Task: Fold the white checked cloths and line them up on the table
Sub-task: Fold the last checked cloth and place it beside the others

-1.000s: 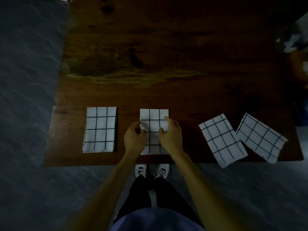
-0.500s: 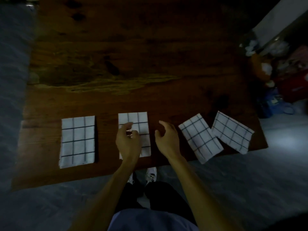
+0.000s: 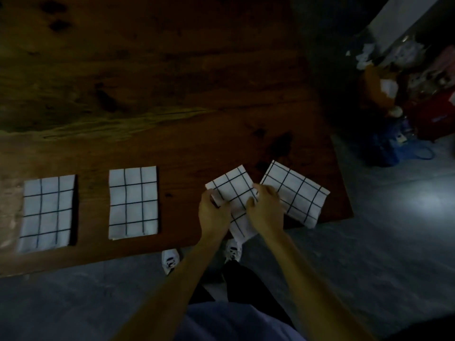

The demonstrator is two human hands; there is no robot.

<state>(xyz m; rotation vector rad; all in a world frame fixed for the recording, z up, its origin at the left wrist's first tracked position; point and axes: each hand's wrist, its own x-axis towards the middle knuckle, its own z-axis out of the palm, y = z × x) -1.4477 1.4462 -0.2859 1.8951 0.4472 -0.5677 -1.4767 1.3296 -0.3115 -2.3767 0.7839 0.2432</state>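
Several folded white checked cloths lie along the near edge of the dark wooden table [image 3: 172, 99]. The far-left cloth [image 3: 46, 212] and the second cloth [image 3: 134, 201] lie straight. The third cloth [image 3: 232, 190] is tilted, its near end hanging past the table edge. My left hand [image 3: 214, 212] grips its left edge and my right hand [image 3: 264, 207] grips its right edge. The fourth cloth [image 3: 296, 193] lies tilted just right of my right hand, near the table's right corner.
The table's right edge runs close to the fourth cloth. Beyond it, on the grey floor, stands clutter: a red box [image 3: 433, 116], blue items [image 3: 394, 148] and an orange bag [image 3: 379, 87]. My white shoes [image 3: 170, 260] show below the near edge.
Both hands left the second cloth, which now lies straight, and moved right onto the tilted third cloth, taking hold of its two sides. The view also shifted right.
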